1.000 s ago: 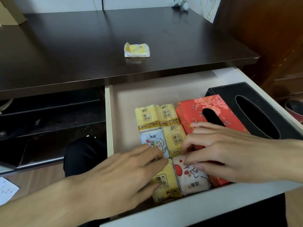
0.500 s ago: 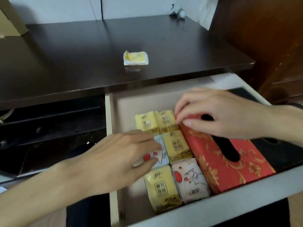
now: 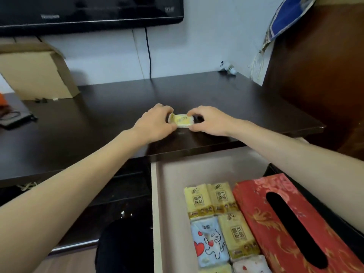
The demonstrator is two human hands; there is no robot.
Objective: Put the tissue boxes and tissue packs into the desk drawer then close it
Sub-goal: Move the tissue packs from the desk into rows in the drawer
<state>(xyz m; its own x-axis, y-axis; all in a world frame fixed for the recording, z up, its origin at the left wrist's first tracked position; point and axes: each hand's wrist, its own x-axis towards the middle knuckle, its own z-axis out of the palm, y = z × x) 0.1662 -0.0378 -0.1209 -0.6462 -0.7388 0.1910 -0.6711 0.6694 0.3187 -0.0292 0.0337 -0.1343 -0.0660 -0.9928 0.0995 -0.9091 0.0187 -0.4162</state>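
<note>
A small yellow tissue pack (image 3: 182,120) lies on the dark desk top (image 3: 98,115). My left hand (image 3: 155,121) pinches its left end and my right hand (image 3: 208,121) pinches its right end. Below, the desk drawer (image 3: 169,194) stands pulled out. Inside it lie several yellow tissue packs (image 3: 211,200), a white pack with a cat and hearts (image 3: 208,241), and a red floral tissue box (image 3: 285,223). A black tissue box (image 3: 338,223) sits to the right of the red one, mostly hidden under my right forearm.
A cardboard box (image 3: 37,73) stands at the back left of the desk. A black monitor (image 3: 88,12) hangs on the wall, with a cable (image 3: 148,56) running down. A dark wooden cabinet (image 3: 319,75) rises at the right. Small dark items (image 3: 13,117) lie at the desk's left edge.
Both hands left the drawer and reached forward to the yellow pack on the desk top, closing on its two ends. The view tilted upward.
</note>
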